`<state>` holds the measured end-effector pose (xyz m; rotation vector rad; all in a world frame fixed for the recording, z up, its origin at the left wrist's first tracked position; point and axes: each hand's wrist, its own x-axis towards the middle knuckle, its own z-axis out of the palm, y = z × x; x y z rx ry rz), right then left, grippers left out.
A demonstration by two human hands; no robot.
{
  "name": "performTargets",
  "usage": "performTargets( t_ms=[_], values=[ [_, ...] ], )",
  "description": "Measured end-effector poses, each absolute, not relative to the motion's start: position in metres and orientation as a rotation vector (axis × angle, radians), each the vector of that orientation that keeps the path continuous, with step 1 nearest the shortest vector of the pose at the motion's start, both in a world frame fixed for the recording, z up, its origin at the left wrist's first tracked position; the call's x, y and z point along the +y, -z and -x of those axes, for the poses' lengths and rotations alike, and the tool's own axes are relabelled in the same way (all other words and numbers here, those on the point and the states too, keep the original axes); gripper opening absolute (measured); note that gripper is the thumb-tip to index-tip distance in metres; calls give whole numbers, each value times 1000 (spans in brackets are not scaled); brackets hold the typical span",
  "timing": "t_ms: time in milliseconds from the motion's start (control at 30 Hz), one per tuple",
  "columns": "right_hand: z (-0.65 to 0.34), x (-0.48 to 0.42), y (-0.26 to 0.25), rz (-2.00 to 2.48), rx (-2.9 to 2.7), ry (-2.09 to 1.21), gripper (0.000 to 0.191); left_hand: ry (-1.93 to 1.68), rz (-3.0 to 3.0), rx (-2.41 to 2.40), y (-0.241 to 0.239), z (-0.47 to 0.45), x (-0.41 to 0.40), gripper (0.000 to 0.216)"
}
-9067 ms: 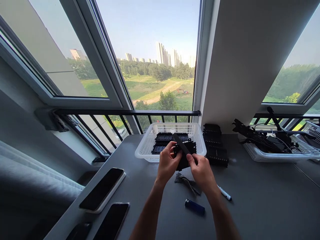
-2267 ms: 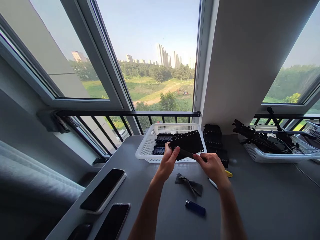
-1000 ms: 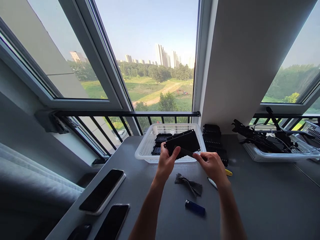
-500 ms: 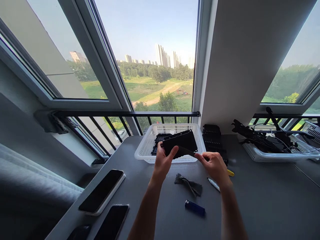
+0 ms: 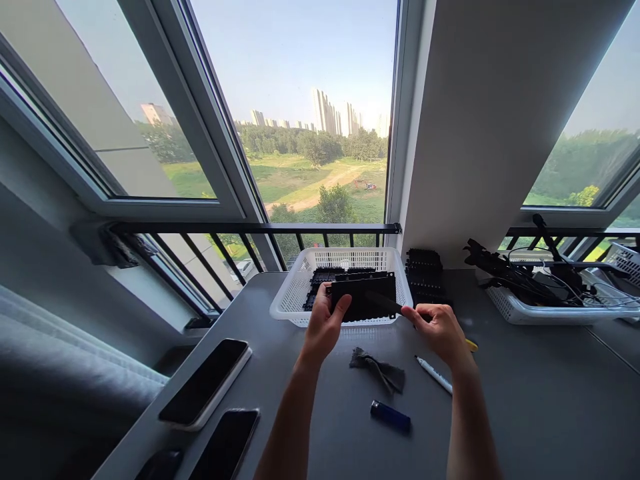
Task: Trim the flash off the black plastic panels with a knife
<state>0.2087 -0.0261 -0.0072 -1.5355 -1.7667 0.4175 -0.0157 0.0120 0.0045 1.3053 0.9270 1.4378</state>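
Observation:
My left hand (image 5: 323,325) grips the left end of a flat black plastic panel (image 5: 363,297) and holds it above the front rim of a white mesh basket (image 5: 295,293). My right hand (image 5: 440,330) is closed on the handle of a dark tool (image 5: 385,303) whose tip lies against the panel's right side. More black panels (image 5: 325,275) lie inside the basket. A stack of similar black parts (image 5: 425,277) stands just right of the basket.
On the grey table (image 5: 525,400) lie a grey cloth (image 5: 377,367), a white marker (image 5: 433,373), a blue lighter (image 5: 390,415) and a yellow-tipped item (image 5: 471,345). Two phones (image 5: 205,380) (image 5: 225,443) rest at the front left. A white tray of cables (image 5: 545,293) sits at right.
The panel has levelled out from its tilt and sits lower over the basket rim. My right hand has slid a little to the right with the tool.

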Motion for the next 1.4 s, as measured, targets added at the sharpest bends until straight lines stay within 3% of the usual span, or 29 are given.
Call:
performTargets(
  t_ms=[1167, 1400],
  values=[
    [-226, -29, 8, 1554, -1713, -390, 58, -1463, -1252, 982, -11, 23, 12, 45],
    [-192, -25, 7, 1379, -1423, -515, 40, -1366, -1315, 931, -5, 13, 11, 41]
  ],
)
